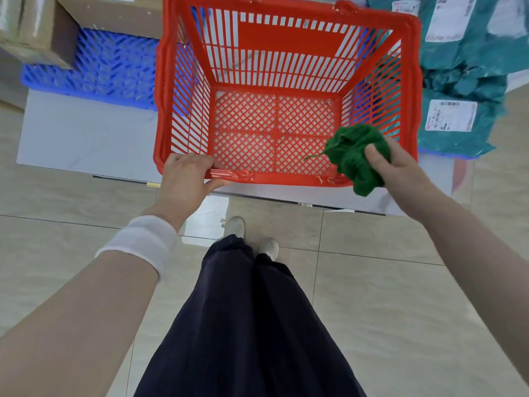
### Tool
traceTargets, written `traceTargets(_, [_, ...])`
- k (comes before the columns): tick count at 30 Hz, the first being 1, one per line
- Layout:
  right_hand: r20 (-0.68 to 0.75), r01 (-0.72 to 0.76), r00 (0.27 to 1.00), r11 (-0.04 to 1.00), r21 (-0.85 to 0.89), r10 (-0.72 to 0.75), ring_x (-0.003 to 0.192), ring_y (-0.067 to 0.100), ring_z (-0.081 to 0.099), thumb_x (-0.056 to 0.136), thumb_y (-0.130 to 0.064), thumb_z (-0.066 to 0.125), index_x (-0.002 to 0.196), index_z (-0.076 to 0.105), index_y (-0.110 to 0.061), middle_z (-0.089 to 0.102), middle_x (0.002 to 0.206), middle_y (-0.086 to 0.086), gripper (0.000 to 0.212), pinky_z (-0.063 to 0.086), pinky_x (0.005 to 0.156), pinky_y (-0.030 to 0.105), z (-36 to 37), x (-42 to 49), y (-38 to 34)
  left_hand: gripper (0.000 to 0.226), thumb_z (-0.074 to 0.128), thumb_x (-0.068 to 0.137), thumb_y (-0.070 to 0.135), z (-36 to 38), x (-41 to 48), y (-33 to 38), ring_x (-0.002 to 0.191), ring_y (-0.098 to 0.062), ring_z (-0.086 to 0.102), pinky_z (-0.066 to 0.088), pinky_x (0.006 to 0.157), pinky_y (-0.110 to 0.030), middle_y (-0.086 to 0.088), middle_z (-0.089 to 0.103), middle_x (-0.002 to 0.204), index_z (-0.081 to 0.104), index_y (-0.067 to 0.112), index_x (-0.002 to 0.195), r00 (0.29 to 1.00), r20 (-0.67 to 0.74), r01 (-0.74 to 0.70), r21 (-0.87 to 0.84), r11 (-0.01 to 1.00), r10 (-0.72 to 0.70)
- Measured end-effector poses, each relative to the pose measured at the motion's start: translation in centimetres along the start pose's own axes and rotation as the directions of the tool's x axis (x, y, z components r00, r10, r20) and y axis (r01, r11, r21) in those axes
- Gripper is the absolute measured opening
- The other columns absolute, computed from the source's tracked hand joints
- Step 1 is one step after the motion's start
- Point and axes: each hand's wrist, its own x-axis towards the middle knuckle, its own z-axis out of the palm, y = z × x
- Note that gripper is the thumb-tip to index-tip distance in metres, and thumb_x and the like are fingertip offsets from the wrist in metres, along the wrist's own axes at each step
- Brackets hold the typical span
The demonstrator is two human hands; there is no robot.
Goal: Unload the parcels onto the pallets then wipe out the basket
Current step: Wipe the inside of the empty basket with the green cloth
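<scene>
A red plastic basket [289, 38] stands in front of me on a white sheet, with nothing inside it. My left hand [187, 176] grips the basket's near rim at its left corner. My right hand [398, 164] holds a crumpled green cloth [357, 156] over the near right corner of the basket. Cardboard box parcels [111, 15] rest on a blue pallet [100, 67] to the left. Teal bagged parcels [463, 53] with white labels lie piled to the right.
A white sheet [86, 136] covers the floor under the basket and pallets. Beige floor tiles [386, 296] lie nearer to me. My dark trousers and pale shoes [236, 226] stand just behind the basket.
</scene>
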Motion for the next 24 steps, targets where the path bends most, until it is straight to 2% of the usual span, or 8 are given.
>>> traceTargets(2, [0.114,0.098,0.992,0.905,-0.414,-0.055,0.102,0.019,0.053,0.09,-0.017,0.055,0.124,0.049,-0.011,0.056,0.114,0.012,0.034,0.045,0.09,0.028,0.9,0.1,0.9,0.03,0.065,0.078,0.04,0.0,0.0,0.0,0.087,-0.028,0.061,0.024,0.078,-0.03,-0.006,0.07,0.088,0.067,0.015,0.094,1.0,-0.011,-0.007,0.003,1.0,0.007])
traceTargets(4, [0.273,0.3,0.952,0.604,-0.738,-0.139,0.115,0.027,0.05,0.083,-0.022,0.065,0.127,0.05,-0.007,0.055,0.124,0.013,0.05,0.034,0.102,0.04,2.7,0.2,2.3,0.029,0.065,0.078,0.039,0.2,-0.2,0.1,0.086,-0.029,0.061,0.025,0.078,-0.031,-0.006,0.07,0.087,0.067,0.015,0.093,1.0,-0.021,-0.015,0.001,1.0,0.015])
traceTargets(6, [0.316,0.381,0.923,0.404,-0.832,-0.22,0.112,0.03,0.053,0.082,-0.026,0.066,0.121,0.056,-0.004,0.059,0.12,0.014,0.046,0.03,0.102,0.042,4.3,0.5,3.1,0.028,0.065,0.078,0.039,0.2,-0.2,0.0,0.085,-0.029,0.061,0.025,0.078,-0.031,-0.006,0.07,0.087,0.067,0.015,0.093,0.999,-0.03,-0.016,0.007,1.0,0.016])
traceTargets(10, [0.192,0.319,0.905,0.308,-0.896,-0.38,0.081,0.036,0.059,0.088,-0.021,0.056,0.094,0.061,0.003,0.062,0.089,0.02,0.026,0.04,0.079,0.044,5.9,1.5,3.5,0.031,0.064,0.078,0.041,0.4,0.1,-0.2,0.086,-0.029,0.06,0.026,0.078,-0.032,-0.006,0.07,0.087,0.067,0.014,0.092,0.999,-0.031,-0.021,0.042,0.999,0.022])
traceTargets(13, [0.067,0.169,0.953,0.334,-0.927,-0.296,0.085,0.035,0.057,0.094,-0.028,0.045,0.099,0.056,-0.001,0.06,0.095,0.017,0.03,0.036,0.075,0.041,6.8,2.2,3.1,0.03,0.065,0.078,0.04,0.6,0.1,-0.3,0.086,-0.029,0.06,0.026,0.079,-0.032,-0.007,0.07,0.088,0.066,0.014,0.092,0.999,-0.042,-0.016,0.031,0.999,0.017])
traceTargets(18, [-0.117,-0.134,0.991,0.57,-0.811,0.066,0.1,0.034,0.057,0.097,-0.039,0.037,0.115,0.048,-0.005,0.06,0.113,0.018,0.04,0.038,0.074,0.036,7.7,6.1,0.5,0.031,0.063,0.078,0.042,0.2,0.0,-0.1,0.088,-0.028,0.06,0.023,0.079,-0.031,-0.005,0.07,0.09,0.066,0.015,0.094,1.0,0.011,0.008,0.036,0.999,-0.008])
traceTargets(22, [-0.046,-0.063,0.998,0.869,-0.49,0.047,0.097,0.022,0.054,0.096,-0.033,0.043,0.122,0.049,-0.005,0.058,0.117,0.016,0.039,0.038,0.076,0.025,5.0,6.2,-1.4,0.037,0.063,0.081,0.037,0.0,-0.4,0.8,0.113,-0.024,0.052,0.022,0.099,-0.035,-0.006,0.062,0.12,0.06,0.017,0.112,0.993,0.067,0.096,0.04,0.995,-0.098])
traceTargets(24, [-0.068,-0.011,0.998,0.965,-0.263,-0.007,0.094,0.019,0.054,0.096,-0.029,0.045,0.118,0.052,-0.009,0.06,0.112,0.014,0.031,0.043,0.079,0.026,2.6,5.1,-1.9,0.059,0.066,0.08,0.029,-0.2,-1.6,1.7,0.137,-0.02,0.029,0.009,0.111,-0.038,-0.007,0.033,0.149,0.043,0.017,0.132,0.982,0.012,0.189,-0.018,0.982,-0.189])
